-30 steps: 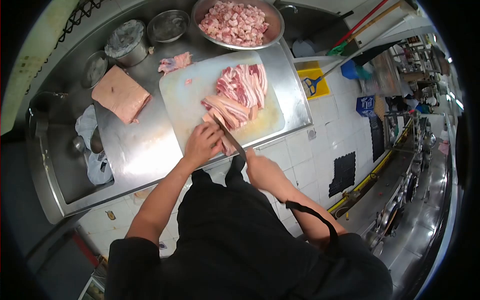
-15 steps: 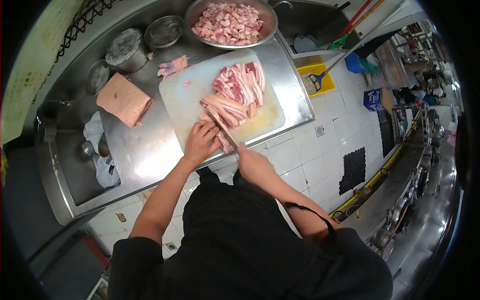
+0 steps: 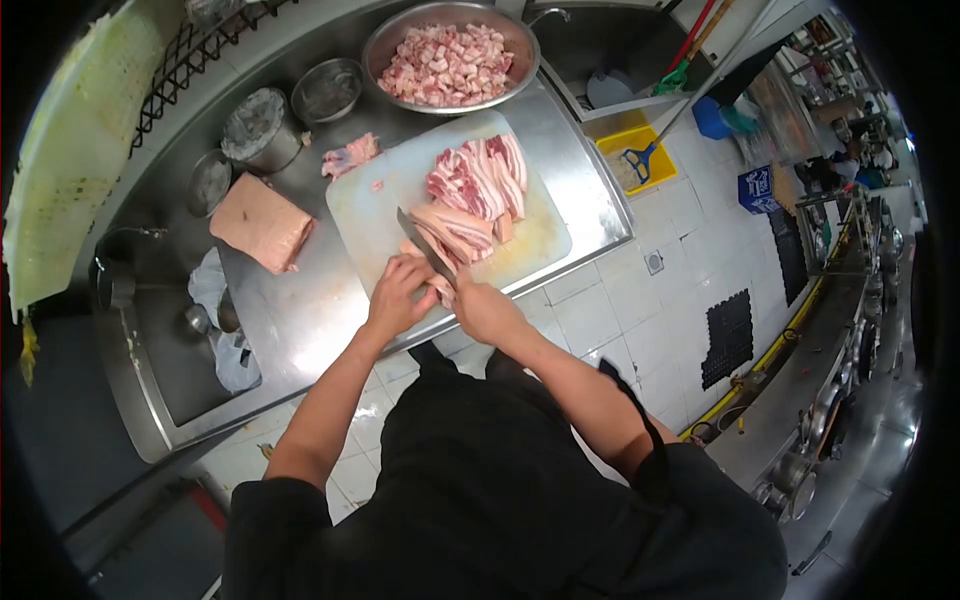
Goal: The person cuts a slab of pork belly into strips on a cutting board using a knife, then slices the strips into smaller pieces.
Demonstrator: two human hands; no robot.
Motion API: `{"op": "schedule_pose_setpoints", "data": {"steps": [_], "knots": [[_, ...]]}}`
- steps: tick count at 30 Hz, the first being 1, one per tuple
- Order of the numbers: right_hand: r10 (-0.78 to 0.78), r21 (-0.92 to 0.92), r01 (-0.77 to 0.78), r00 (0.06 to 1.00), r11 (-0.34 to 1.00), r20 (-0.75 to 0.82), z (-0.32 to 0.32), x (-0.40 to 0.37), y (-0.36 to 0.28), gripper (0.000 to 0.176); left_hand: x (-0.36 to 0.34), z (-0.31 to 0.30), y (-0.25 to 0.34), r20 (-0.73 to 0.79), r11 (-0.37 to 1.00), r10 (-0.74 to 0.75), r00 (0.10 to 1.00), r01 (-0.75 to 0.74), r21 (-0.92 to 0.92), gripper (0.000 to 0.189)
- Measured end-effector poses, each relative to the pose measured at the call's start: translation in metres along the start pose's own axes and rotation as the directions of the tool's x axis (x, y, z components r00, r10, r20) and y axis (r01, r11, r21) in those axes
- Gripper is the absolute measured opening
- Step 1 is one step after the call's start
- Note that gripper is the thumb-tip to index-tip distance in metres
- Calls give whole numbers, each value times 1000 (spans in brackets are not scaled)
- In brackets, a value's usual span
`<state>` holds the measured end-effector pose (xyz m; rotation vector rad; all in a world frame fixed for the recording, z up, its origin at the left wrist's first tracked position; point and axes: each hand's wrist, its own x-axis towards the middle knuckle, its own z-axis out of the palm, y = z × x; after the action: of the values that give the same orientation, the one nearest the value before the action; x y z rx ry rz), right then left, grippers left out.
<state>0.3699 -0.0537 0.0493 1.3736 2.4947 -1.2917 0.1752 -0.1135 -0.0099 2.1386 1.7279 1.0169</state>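
My right hand (image 3: 487, 310) is closed around the handle of a knife (image 3: 424, 243), its blade slanting up and left across the strips at the board's near edge. With curled fingers, my left hand (image 3: 400, 293) presses on pork belly strips beside the blade. Part of that meat is hidden under the fingers. More pork belly slices (image 3: 455, 232) lie just past the blade, and a layered stack of pork belly (image 3: 477, 178) rests farther back. All of it is on a white cutting board (image 3: 375, 215).
A large metal bowl (image 3: 371, 62) of diced meat stands behind the board. To the left are a thick skin-on pork slab (image 3: 260, 222), a meat scrap (image 3: 350, 156), a metal pot (image 3: 283, 153) and small bowls. Sinks (image 3: 165, 340) flank the steel counter (image 3: 300, 320).
The knife and my right hand have moved up and left, closer to my left hand. The whole view has shifted slightly.
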Motion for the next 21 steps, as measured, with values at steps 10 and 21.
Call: {"op": "schedule_pose_setpoints", "data": {"steps": [10,21], "knots": [[35,-78,-32,999,996,35,-3,-40,-10,25,8,-6,-19,88,974,94,992,-110,199,34],[-2,-136,10,998,991,62,1,16,-19,26,4,8,-30,-27,989,112,993,-108,100,31]]}}
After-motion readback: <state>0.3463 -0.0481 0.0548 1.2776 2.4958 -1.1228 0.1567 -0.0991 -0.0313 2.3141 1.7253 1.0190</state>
